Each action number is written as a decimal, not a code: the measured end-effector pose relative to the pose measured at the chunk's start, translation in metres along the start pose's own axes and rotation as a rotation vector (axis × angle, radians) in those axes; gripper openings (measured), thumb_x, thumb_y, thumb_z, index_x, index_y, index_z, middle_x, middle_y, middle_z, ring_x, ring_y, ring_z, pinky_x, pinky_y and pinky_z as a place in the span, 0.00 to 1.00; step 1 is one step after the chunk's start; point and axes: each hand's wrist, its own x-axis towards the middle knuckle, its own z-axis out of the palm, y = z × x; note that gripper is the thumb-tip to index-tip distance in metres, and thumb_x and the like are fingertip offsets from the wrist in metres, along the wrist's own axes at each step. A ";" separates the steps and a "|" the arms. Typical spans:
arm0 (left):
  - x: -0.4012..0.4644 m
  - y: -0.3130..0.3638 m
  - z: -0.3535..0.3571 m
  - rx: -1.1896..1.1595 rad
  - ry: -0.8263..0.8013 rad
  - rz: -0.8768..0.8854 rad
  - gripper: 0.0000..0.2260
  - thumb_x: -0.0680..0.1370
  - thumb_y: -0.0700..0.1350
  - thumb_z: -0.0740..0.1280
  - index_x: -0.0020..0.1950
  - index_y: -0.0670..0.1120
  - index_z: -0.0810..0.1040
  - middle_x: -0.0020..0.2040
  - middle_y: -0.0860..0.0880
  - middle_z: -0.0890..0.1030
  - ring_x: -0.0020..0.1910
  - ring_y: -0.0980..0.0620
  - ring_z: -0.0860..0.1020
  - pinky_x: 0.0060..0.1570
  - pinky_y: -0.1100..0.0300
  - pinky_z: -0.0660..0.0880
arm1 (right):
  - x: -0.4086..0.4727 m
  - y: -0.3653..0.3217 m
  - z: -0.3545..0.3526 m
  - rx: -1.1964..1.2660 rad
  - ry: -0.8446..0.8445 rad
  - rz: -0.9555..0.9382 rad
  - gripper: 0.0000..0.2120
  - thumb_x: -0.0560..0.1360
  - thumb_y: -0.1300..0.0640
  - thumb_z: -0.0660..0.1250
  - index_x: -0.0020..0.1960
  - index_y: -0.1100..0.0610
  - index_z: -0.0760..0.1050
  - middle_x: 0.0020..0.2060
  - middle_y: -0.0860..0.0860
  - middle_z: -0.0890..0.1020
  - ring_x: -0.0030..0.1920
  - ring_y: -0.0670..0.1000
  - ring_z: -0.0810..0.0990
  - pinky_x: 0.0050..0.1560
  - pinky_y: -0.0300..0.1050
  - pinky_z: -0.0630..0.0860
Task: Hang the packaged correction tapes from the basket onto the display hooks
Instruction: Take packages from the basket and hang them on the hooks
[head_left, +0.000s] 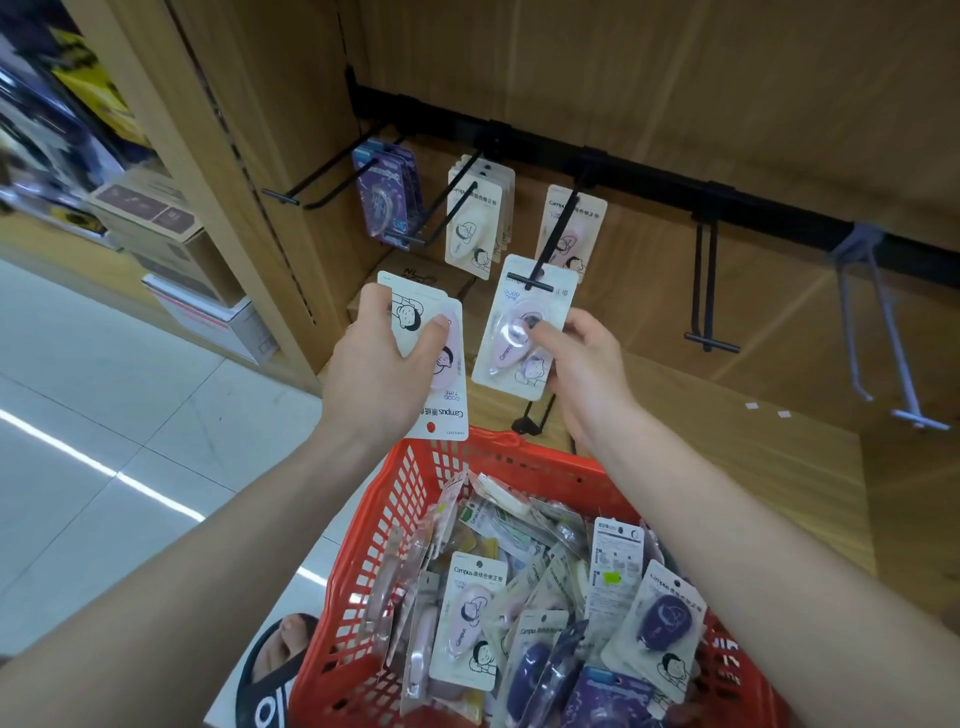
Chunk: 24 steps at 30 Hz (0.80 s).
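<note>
A pink correction tape in a white card blister pack (524, 327) was pinched by the right hand (582, 364), its hole at the black metal display hook's (540, 260) tip. Upside-down packs (436, 358) were gripped in the left hand (374, 374), above the red plastic basket (374, 545).

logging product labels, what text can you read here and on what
"Campus": upside down on the pack that the left hand grips
"GOOD TIME": same pack, upside down
"Campus": pack in the red basket
Chinese characters after each "Campus": too small to read
Pack in the right hand: print blurred
</note>
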 end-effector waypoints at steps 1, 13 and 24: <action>0.000 0.000 0.000 -0.005 -0.002 0.003 0.16 0.82 0.60 0.67 0.59 0.56 0.63 0.52 0.60 0.79 0.32 0.57 0.85 0.30 0.48 0.85 | 0.007 -0.001 0.001 -0.004 0.034 0.019 0.06 0.79 0.60 0.71 0.55 0.57 0.81 0.53 0.56 0.88 0.56 0.60 0.86 0.63 0.66 0.80; -0.003 0.002 0.002 -0.165 -0.079 0.015 0.11 0.82 0.59 0.67 0.52 0.57 0.67 0.47 0.57 0.86 0.34 0.53 0.87 0.33 0.44 0.85 | 0.100 -0.014 0.019 0.050 0.289 0.131 0.13 0.77 0.43 0.73 0.46 0.51 0.77 0.47 0.50 0.86 0.50 0.54 0.85 0.60 0.53 0.82; 0.000 0.001 0.001 -0.262 -0.105 0.023 0.10 0.81 0.59 0.69 0.52 0.59 0.69 0.47 0.59 0.86 0.36 0.55 0.87 0.32 0.52 0.85 | 0.087 -0.011 0.010 -0.137 0.219 0.311 0.38 0.76 0.39 0.72 0.78 0.56 0.66 0.70 0.55 0.76 0.68 0.58 0.77 0.71 0.56 0.73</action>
